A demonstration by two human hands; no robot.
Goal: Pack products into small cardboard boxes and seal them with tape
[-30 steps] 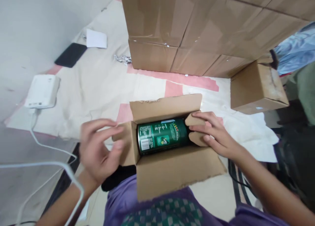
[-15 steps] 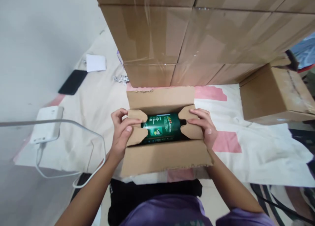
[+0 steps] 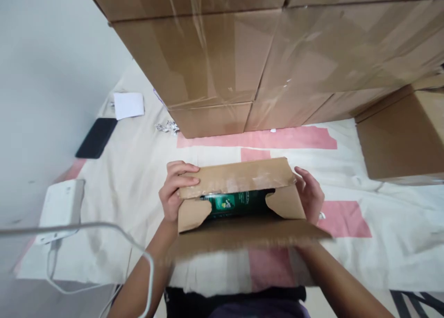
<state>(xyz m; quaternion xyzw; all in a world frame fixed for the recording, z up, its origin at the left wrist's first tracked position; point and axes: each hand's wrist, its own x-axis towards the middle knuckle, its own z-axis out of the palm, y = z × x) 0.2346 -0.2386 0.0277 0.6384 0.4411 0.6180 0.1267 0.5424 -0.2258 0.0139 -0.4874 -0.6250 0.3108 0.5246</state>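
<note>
Head view: cardboard box (image 3: 243, 237), one, on cloth (image 3: 114, 216), mid-scene; green can (image 3: 243, 203) inside, partly covered. Left hand (image 3: 174, 188): fingers closed over far flap (image 3: 239, 176), left end. Right hand (image 3: 311, 195): half-curled beside box's right end; grip cannot be told. Handling, judged: box light, stiff, creasable; can heavier, slippery; hold by both ends
</note>
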